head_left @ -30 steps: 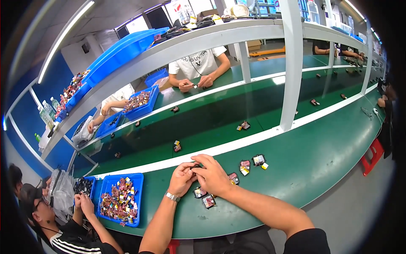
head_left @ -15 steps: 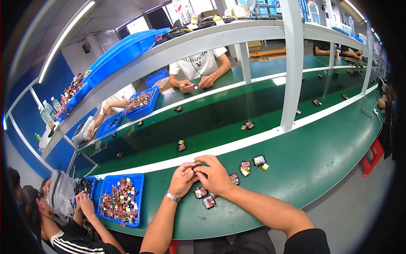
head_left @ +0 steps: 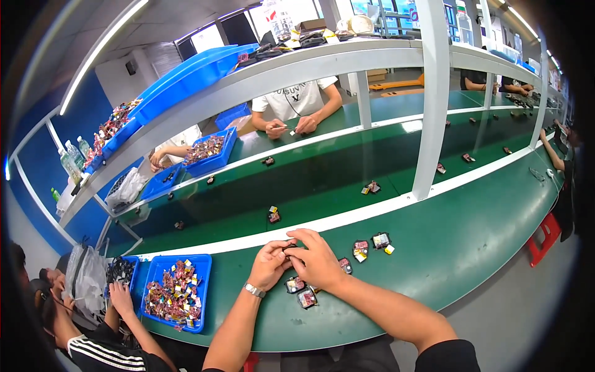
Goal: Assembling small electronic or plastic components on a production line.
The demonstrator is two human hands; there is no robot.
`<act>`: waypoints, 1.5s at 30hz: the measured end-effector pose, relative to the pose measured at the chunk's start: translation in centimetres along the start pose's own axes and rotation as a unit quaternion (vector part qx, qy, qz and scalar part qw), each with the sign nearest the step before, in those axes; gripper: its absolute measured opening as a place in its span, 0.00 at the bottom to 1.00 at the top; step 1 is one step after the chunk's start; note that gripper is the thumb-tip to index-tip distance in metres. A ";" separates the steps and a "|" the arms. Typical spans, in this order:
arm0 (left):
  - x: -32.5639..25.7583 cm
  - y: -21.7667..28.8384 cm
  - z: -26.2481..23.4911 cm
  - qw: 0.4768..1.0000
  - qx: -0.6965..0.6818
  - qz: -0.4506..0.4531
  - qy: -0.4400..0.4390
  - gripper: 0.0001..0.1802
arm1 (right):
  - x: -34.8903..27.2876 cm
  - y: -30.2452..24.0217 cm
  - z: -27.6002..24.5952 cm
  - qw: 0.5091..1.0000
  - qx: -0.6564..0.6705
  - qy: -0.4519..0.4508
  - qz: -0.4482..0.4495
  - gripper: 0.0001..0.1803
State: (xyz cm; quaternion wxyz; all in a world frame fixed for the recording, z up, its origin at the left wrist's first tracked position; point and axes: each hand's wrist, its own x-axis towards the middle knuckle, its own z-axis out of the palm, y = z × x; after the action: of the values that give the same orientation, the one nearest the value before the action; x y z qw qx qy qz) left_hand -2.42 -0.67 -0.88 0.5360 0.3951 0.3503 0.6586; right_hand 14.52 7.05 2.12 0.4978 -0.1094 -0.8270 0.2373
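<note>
Over the green tabletop, my left hand (head_left: 268,265) and my right hand (head_left: 316,259) meet, fingers closed on a small black part (head_left: 289,247). The fingers cover most of that part, so its full shape is hidden. A metal-banded watch (head_left: 254,289) circles my left wrist. Just below my right hand lie a small black-framed assembly (head_left: 295,284) and a similar assembly (head_left: 307,297). Another assembly (head_left: 345,265) is partly covered by my right forearm. To the right rest a red and white assembly (head_left: 361,250) and one with a yellow-white tab (head_left: 381,241).
Left of my arms stands a blue tray (head_left: 206,291) heaped with small red boards, beside a smaller blue tray (head_left: 135,273) of black parts. A co-worker's hand (head_left: 121,297) is there. Beyond the white rail (head_left: 334,218) runs a green belt (head_left: 322,195) with scattered assemblies. A white post (head_left: 432,124) rises ahead.
The view has shifted slightly. My hands stay together on the black part with small finger movements. At lower left, the co-worker's hands have separated, one now over the tray of black parts.
</note>
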 end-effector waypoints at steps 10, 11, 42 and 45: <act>0.1 -0.1 0.5 1.000 -0.009 -0.001 -0.013 0.13 | -0.5 0.5 0.6 0.998 0.025 0.017 0.046 0.09; 0.2 -0.1 0.5 1.000 -0.006 0.003 -0.011 0.13 | -0.5 0.6 0.7 0.998 0.024 0.017 0.047 0.09; 0.4 0.1 1.4 0.998 0.005 -0.043 0.045 0.15 | 0.0 0.5 0.5 0.983 -0.177 -0.027 -0.048 0.11; 0.0 0.3 1.5 0.998 0.014 -0.036 0.059 0.14 | -0.1 0.4 0.9 0.981 -0.178 -0.036 -0.068 0.13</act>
State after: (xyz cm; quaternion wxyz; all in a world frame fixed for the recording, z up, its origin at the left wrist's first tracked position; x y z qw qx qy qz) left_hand -1.23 -0.66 0.00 0.5320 0.3502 0.4047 0.6561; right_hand 13.75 7.04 1.46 0.4554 -0.1311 -0.8788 0.0553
